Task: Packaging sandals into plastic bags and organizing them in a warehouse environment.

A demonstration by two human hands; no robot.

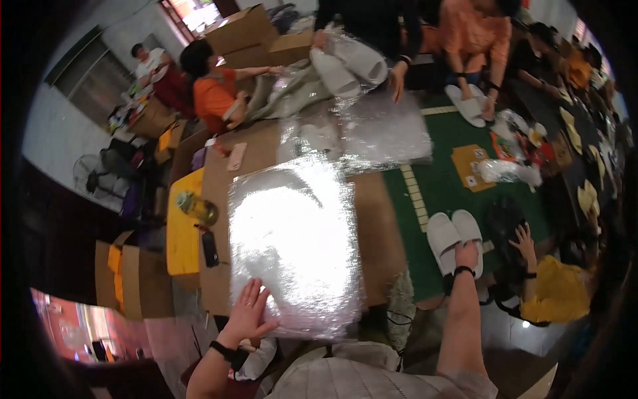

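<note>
Head view: left hand [249,311] lies flat with fingers spread on the near-left corner of a shiny clear plastic bag stack [292,243] on the brown cardboard table top [379,226]; right hand [466,256] reaches out to the heel of the white slippers [454,234] on the green mat [438,186], fingers curled there, grip unclear. Bags look light, limp and slippery, best pinched at an edge or corner; slippers look soft and light, easy to take at the heel. A yellow board [181,233] with a glass jar [197,207] sits left of the bags.

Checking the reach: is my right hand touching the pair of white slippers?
Touching. The head view shows the right hand resting on the heel end of the white slippers, no gap visible.
</note>
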